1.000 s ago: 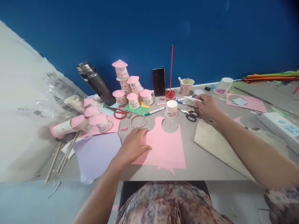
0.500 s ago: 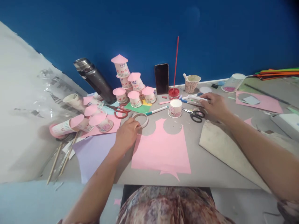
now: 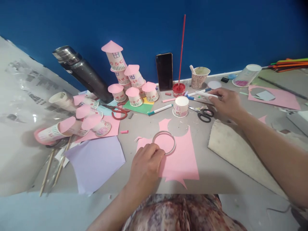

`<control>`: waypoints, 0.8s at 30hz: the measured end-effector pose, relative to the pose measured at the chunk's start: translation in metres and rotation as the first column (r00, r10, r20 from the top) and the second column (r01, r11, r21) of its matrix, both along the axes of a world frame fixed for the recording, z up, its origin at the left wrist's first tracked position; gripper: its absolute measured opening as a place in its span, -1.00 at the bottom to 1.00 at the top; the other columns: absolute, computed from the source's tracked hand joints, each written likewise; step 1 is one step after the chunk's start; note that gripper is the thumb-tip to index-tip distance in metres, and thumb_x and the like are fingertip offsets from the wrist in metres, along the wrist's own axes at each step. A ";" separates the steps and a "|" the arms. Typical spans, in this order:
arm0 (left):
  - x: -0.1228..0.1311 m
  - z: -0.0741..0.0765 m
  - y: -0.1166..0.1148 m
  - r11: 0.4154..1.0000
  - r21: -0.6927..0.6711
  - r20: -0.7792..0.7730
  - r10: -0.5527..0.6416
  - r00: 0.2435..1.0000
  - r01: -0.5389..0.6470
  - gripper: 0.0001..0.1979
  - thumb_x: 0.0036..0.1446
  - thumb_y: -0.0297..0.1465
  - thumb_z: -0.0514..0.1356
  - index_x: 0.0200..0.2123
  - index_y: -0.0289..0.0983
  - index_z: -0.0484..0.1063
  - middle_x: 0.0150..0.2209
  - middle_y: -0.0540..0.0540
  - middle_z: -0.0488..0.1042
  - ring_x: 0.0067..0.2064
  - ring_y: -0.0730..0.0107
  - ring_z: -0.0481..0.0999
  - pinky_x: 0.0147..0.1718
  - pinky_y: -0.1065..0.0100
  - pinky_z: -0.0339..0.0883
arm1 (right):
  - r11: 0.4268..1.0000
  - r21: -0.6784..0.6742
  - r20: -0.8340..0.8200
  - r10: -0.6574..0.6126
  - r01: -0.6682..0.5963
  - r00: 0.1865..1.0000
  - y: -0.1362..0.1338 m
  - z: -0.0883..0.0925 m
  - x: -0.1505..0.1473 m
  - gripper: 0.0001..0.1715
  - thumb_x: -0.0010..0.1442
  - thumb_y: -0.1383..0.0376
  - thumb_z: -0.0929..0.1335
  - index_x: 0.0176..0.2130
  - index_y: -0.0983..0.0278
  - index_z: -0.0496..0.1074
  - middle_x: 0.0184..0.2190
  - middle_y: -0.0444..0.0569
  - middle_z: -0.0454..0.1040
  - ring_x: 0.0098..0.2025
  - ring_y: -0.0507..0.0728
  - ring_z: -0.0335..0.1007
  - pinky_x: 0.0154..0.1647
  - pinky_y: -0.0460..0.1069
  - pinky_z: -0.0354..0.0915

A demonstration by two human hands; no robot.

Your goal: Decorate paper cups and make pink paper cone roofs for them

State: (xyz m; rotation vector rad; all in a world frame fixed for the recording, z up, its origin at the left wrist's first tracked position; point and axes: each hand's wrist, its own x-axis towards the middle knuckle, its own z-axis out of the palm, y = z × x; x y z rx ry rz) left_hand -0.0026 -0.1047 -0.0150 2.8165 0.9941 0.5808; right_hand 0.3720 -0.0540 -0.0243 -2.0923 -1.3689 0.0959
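Note:
My left hand (image 3: 149, 162) is closed on the near edge of a thin ring, like a roll of tape (image 3: 175, 146), over a cut pink paper sheet (image 3: 184, 160). Round pieces are cut from the sheet's far edge. My right hand (image 3: 227, 102) pinches a white marker (image 3: 204, 93) at the back right. Blue-capped markers lie beside its fingers. Black-handled scissors (image 3: 204, 115) rest just below that hand. A small drawn-on paper cup (image 3: 180, 106) stands upside down behind the pink sheet.
Paper-cup houses with pink cone roofs (image 3: 115, 61) are stacked back left, by a leaning black flask (image 3: 84, 72). A phone (image 3: 165, 72) leans on the blue wall. Red-handled scissors (image 3: 120, 113), purple paper (image 3: 96, 162) and a beige cloth (image 3: 231, 150) lie around.
My left hand has carried the ring right and nearer, from beside the pink sheet to over it. My right hand stays at the white marker. The view has shifted slightly.

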 end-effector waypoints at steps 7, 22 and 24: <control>0.000 -0.006 -0.006 1.000 -0.022 0.043 -0.001 0.999 0.002 -0.70 0.25 -0.71 0.07 -0.25 -0.28 0.53 -0.28 -0.10 0.51 -0.26 0.26 0.45 -0.33 0.28 0.29 | 1.000 -0.010 -0.005 -0.017 0.017 1.000 -0.001 0.000 -0.001 -0.63 0.21 0.19 0.33 -0.07 0.26 0.60 -0.12 0.11 0.65 -0.31 0.17 0.36 -0.20 0.07 0.24; -0.013 -0.025 -0.006 0.964 -0.262 0.260 0.101 0.960 -0.030 -0.71 0.25 -0.63 0.23 -0.03 -0.20 0.52 -0.13 -0.10 0.34 -0.24 0.43 0.46 -0.35 0.40 0.41 | 0.997 0.017 -0.057 -0.072 0.073 0.996 -0.003 0.007 -0.010 -0.73 0.13 0.18 0.40 -0.19 0.18 0.65 -0.19 -0.03 0.68 -0.30 0.15 0.44 -0.24 0.06 0.27; -0.015 -0.026 -0.006 0.961 -0.275 0.254 0.089 0.963 -0.016 -0.66 0.24 -0.65 0.22 0.00 -0.20 0.52 -0.14 -0.10 0.34 -0.24 0.44 0.47 -0.36 0.41 0.43 | 0.997 0.031 -0.049 -0.073 0.075 0.996 -0.004 0.006 -0.010 -0.71 0.12 0.17 0.41 -0.18 0.17 0.66 -0.24 -0.05 0.67 -0.35 0.11 0.42 -0.29 0.05 0.25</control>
